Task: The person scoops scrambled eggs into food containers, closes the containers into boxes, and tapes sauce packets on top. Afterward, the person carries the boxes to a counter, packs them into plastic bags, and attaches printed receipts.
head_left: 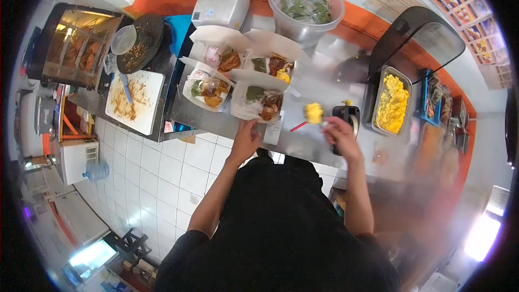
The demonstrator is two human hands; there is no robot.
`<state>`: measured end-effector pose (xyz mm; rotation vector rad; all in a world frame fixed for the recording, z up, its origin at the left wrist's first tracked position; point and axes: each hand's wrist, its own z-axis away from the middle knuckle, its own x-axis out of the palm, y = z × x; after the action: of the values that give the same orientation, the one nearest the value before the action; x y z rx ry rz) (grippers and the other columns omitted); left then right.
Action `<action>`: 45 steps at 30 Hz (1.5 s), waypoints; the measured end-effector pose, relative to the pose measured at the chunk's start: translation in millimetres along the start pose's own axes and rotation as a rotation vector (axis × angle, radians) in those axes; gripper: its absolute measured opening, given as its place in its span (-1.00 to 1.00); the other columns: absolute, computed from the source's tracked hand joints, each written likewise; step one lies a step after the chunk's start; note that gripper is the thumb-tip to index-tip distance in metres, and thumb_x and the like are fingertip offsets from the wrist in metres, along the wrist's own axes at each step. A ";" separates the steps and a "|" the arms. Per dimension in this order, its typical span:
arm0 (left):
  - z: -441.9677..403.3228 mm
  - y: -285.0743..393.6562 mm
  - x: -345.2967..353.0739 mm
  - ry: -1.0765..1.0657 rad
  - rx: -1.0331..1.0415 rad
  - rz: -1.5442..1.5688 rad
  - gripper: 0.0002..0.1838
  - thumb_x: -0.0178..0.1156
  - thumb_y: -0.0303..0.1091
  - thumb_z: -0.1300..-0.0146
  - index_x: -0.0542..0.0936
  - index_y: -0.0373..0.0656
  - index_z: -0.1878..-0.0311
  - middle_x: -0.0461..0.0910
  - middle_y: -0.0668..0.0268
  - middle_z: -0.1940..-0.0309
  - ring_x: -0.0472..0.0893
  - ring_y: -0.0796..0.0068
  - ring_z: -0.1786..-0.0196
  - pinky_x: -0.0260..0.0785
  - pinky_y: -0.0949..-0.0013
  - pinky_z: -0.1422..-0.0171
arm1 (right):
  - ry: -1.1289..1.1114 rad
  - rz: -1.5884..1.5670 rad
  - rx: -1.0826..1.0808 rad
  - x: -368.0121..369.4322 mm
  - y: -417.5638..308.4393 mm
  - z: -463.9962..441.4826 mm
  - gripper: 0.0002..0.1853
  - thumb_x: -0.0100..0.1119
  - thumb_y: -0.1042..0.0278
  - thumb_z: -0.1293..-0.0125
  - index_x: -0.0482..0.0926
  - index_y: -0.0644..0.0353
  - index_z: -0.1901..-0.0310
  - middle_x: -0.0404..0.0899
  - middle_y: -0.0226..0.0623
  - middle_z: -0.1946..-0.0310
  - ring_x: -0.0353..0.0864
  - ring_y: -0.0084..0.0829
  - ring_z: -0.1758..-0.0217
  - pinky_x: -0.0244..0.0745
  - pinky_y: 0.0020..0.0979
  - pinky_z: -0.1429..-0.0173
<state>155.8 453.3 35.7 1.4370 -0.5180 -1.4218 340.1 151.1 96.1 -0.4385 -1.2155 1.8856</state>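
My left hand (246, 141) is at the front edge of the nearest white takeaway box (241, 109), its fingers closed on the rim. Inside that box lie green leaves in a small bag and browned meat. To the right, my right hand (341, 136) grips a spoon heaped with crumbly yellow food (313, 112), perhaps scrambled egg, held above the steel counter. Most of the spoon is hidden by the food and my fingers. Another open box (292, 54) behind has yellow food beside its meat. Two more filled boxes, a front left one (189, 91) and a back left one (201, 38), stand alongside.
A metal tray (374, 109) of yellow food stands right, near a black tape dispenser (346, 112). A red stick-like item (298, 126) lies on the counter. Behind are a tub (308, 31) of bagged greens and a white printer (220, 8). A cutting board (146, 111) with a knife sits left.
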 end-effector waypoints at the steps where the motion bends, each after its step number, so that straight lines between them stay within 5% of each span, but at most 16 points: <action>1: -5.5 3.3 -4.8 0.024 0.055 -0.084 -0.49 0.23 -0.51 -0.28 0.48 -0.17 -0.31 0.38 -0.02 -0.17 0.55 0.02 -0.14 0.47 0.13 -0.25 | -0.007 0.052 -0.001 27.8 10.5 -15.9 -0.74 0.10 0.46 -0.52 0.52 0.15 -0.19 0.64 -0.39 0.22 0.47 -0.68 0.32 0.39 -0.61 0.22; 5: -24.4 -9.9 -25.2 0.124 0.158 -0.253 -0.61 0.21 -0.51 -0.24 0.56 -0.20 -0.16 0.45 0.00 -0.11 0.59 -0.01 -0.10 0.46 0.09 -0.22 | 0.045 0.406 -0.349 116.3 53.0 -68.3 -0.77 0.01 0.52 -0.53 0.48 0.29 -0.14 0.60 -0.18 0.14 0.59 -0.38 0.18 0.53 -0.34 0.06; 7: -26.1 -14.5 -39.0 0.074 0.104 -0.155 -0.66 0.22 -0.49 -0.27 0.58 -0.22 -0.12 0.51 0.02 -0.05 0.61 0.02 -0.09 0.47 0.12 -0.21 | 0.225 1.043 -0.619 139.9 58.1 -81.5 -0.76 -0.05 0.61 -0.48 0.44 0.37 -0.12 0.53 0.05 0.07 0.58 -0.03 0.00 0.50 -0.12 -0.16; 10: -11.8 -19.4 -53.2 -0.065 -0.015 0.007 -0.74 0.22 -0.43 -0.33 0.61 -0.25 -0.07 0.63 0.07 0.06 0.67 0.11 -0.03 0.51 0.16 -0.17 | 0.140 1.099 -0.372 149.3 70.0 -92.3 -0.72 -0.07 0.66 -0.42 0.42 0.37 -0.13 0.45 0.22 0.00 0.49 0.16 -0.14 0.40 -0.02 -0.29; 14: 21.0 -27.1 -54.6 -0.286 -0.114 0.086 -0.74 0.22 -0.34 -0.43 0.62 -0.27 -0.07 0.73 0.13 0.08 0.72 0.26 0.04 0.55 0.23 -0.10 | 0.249 0.907 -0.639 144.1 88.8 -91.2 -0.74 -0.08 0.61 -0.47 0.40 0.35 -0.15 0.50 0.16 0.11 0.54 0.15 0.00 0.46 -0.04 -0.18; 16: 27.4 -28.9 -43.8 -0.356 -0.139 0.093 -0.73 0.22 -0.33 -0.43 0.62 -0.27 -0.09 0.73 0.13 0.07 0.72 0.27 0.03 0.55 0.24 -0.11 | 0.212 0.612 -0.506 140.4 73.9 -83.2 -0.78 -0.08 0.51 -0.57 0.41 0.33 -0.15 0.57 -0.05 0.22 0.58 -0.11 0.22 0.53 -0.17 0.01; 20: 31.2 -18.6 -16.5 -0.530 -0.154 0.078 -0.68 0.23 -0.30 -0.43 0.61 -0.27 -0.15 0.73 0.11 0.05 0.73 0.24 0.02 0.55 0.23 -0.14 | 0.094 0.155 -0.194 117.6 79.8 -83.8 -0.75 -0.08 0.41 -0.62 0.42 0.31 -0.20 0.62 -0.17 0.14 0.60 -0.37 0.26 0.55 -0.35 0.09; 22: 21.8 -1.8 2.2 -0.686 -0.120 0.040 -0.65 0.24 -0.25 -0.46 0.61 -0.24 -0.19 0.72 0.14 0.00 0.71 0.25 -0.03 0.56 0.22 -0.17 | -0.104 -0.375 0.002 101.3 57.3 -71.7 -0.81 0.03 0.38 -0.61 0.47 0.20 -0.14 0.60 -0.39 0.25 0.37 -0.69 0.38 0.34 -0.57 0.25; 26: -7.2 60.4 51.3 -0.899 0.034 0.090 -0.62 0.20 -0.24 -0.50 0.59 -0.25 -0.24 0.70 0.10 -0.07 0.70 0.24 -0.11 0.52 0.21 -0.27 | -0.033 -0.549 -0.020 21.6 -10.8 -18.0 -0.79 0.10 0.38 -0.56 0.49 0.16 -0.15 0.60 -0.43 0.28 0.41 -0.66 0.39 0.33 -0.57 0.33; 28: -27.2 126.2 79.1 -0.991 0.036 0.130 -0.64 0.19 -0.25 -0.51 0.59 -0.24 -0.24 0.70 0.09 -0.08 0.69 0.23 -0.16 0.50 0.19 -0.32 | 0.239 -0.369 -0.108 -40.8 -36.6 3.3 -0.82 0.09 0.43 -0.55 0.53 0.17 -0.11 0.61 -0.42 0.32 0.43 -0.65 0.41 0.35 -0.54 0.33; 31: -52.6 196.2 150.4 -1.153 0.354 0.111 -0.60 0.17 -0.22 -0.53 0.54 -0.26 -0.29 0.67 0.05 -0.12 0.68 0.22 -0.18 0.52 0.18 -0.30 | 0.578 0.222 -0.282 -171.1 -32.1 5.9 -0.84 0.10 0.45 -0.52 0.58 0.27 -0.02 0.67 -0.31 0.34 0.57 -0.55 0.36 0.46 -0.44 0.28; 33: -60.2 206.7 224.2 -1.141 0.408 0.163 -0.38 0.16 -0.17 -0.54 0.28 -0.33 -0.50 0.62 -0.01 -0.19 0.67 0.19 -0.20 0.52 0.17 -0.31 | 0.943 0.836 -0.437 -254.6 -24.1 -15.8 -0.84 0.06 0.55 -0.41 0.60 0.39 0.08 0.64 0.11 0.27 0.65 0.07 0.20 0.54 -0.10 0.07; 34: -65.2 227.1 252.0 -1.187 0.234 0.130 -0.26 0.18 -0.16 -0.53 0.11 -0.36 -0.56 0.59 -0.05 -0.24 0.65 0.19 -0.24 0.50 0.19 -0.33 | 1.050 1.039 -0.453 -289.6 -24.9 -27.8 -0.82 0.09 0.50 -0.42 0.61 0.37 0.05 0.70 0.06 0.21 0.68 0.08 0.15 0.56 -0.08 0.01; 38: -91.4 255.2 353.9 -1.028 -0.164 0.058 0.02 0.24 -0.13 -0.48 -0.24 -0.41 -0.63 0.48 -0.13 -0.37 0.56 0.18 -0.36 0.39 0.19 -0.44 | 1.164 1.051 -0.323 -355.1 -25.7 -76.5 -0.75 -0.01 0.64 -0.31 0.56 0.44 0.01 0.55 0.31 0.01 0.60 0.26 -0.04 0.54 0.04 -0.10; 40: -99.3 220.6 413.3 -0.949 -0.220 0.240 0.02 0.24 -0.12 -0.48 -0.22 -0.40 -0.63 0.41 -0.12 -0.43 0.53 0.19 -0.40 0.35 0.18 -0.48 | 1.130 0.936 -0.241 -361.6 5.3 -98.2 -0.68 -0.04 0.69 -0.24 0.52 0.47 -0.03 0.46 0.36 -0.02 0.57 0.31 -0.04 0.53 0.09 -0.11; 45: -112.4 230.6 417.6 -0.961 -0.311 0.392 0.01 0.24 -0.09 -0.48 -0.19 -0.43 -0.63 0.19 -0.07 -0.58 0.48 0.17 -0.44 0.29 0.17 -0.53 | 0.797 1.073 -0.081 -328.0 10.6 -79.3 -0.62 -0.02 0.72 -0.17 0.54 0.47 -0.04 0.48 0.35 0.02 0.55 0.28 0.01 0.50 0.07 -0.12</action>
<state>426.4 45.6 7.3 0.3006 -1.0450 -1.7053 583.0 -64.4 3.8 -1.9538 -0.4879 2.0760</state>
